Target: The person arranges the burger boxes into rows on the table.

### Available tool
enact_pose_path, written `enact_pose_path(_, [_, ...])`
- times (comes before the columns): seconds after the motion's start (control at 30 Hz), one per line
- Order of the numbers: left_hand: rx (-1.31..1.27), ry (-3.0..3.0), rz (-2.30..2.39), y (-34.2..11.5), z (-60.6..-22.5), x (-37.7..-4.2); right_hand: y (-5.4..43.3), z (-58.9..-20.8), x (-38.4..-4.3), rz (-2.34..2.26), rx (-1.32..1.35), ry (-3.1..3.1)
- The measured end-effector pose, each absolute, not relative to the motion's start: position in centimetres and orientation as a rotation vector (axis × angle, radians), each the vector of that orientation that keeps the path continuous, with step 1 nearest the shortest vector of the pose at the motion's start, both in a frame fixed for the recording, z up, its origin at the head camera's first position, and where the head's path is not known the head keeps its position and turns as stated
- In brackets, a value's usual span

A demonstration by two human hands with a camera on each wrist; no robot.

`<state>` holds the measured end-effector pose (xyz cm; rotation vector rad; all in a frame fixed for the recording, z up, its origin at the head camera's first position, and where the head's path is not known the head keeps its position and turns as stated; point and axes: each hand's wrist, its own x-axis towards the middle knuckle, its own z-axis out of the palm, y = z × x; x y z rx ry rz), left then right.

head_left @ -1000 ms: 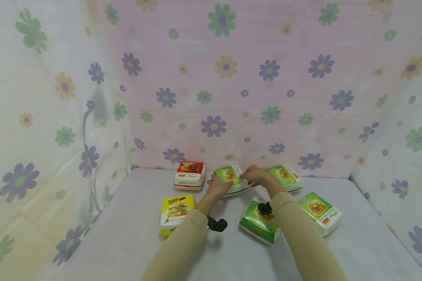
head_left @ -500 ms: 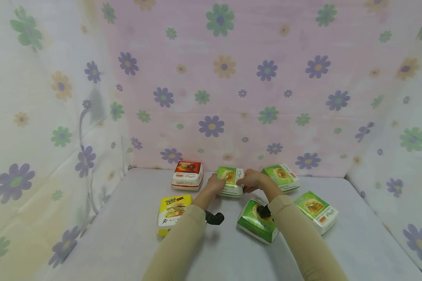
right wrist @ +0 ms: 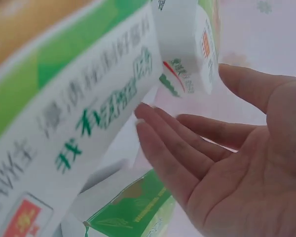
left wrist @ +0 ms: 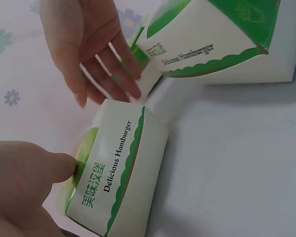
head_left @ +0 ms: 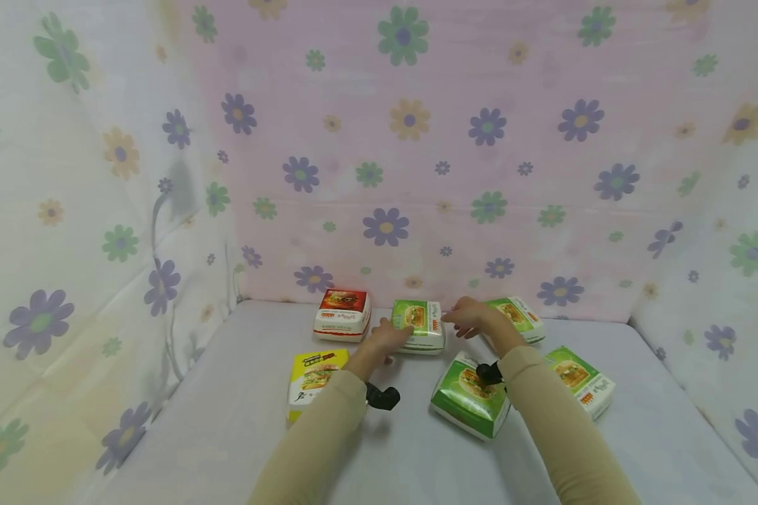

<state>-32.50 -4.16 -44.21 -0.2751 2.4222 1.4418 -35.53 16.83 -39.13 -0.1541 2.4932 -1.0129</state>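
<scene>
A green and white hamburger box (head_left: 420,328) sits flat at the back middle of the table. My left hand (head_left: 382,344) lies at its left side, the thumb reaching over the top edge; in the left wrist view the thumb (left wrist: 64,168) overlaps the green top and the other fingers are mostly out of sight. On the box's right, my right hand (head_left: 476,319) has come off it, with its fingers (right wrist: 172,148) spread and loosely extended in the right wrist view, holding nothing. Another green box (head_left: 516,319) stands just behind the right hand.
A red box (head_left: 342,315) stands at the back left, with a yellow box (head_left: 312,379) in front of it, partly behind the left sleeve. Two more green boxes, one at front centre (head_left: 467,400) and one at right (head_left: 584,379), flank the right forearm. Flowered cloth (head_left: 442,231) walls the table.
Both hands gripped the middle green box and turned it straight, square to the back wall. Since then the right hand has drawn away to the right and the left hand has loosened.
</scene>
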Motion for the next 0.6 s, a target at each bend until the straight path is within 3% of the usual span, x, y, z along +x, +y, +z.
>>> enact_pose_path(0.6, [-0.229, 2.333, 1.521, -4.2, -44.5, -31.7, 16.6, -40.2, -37.1, -1.035, -0.327, 2.467])
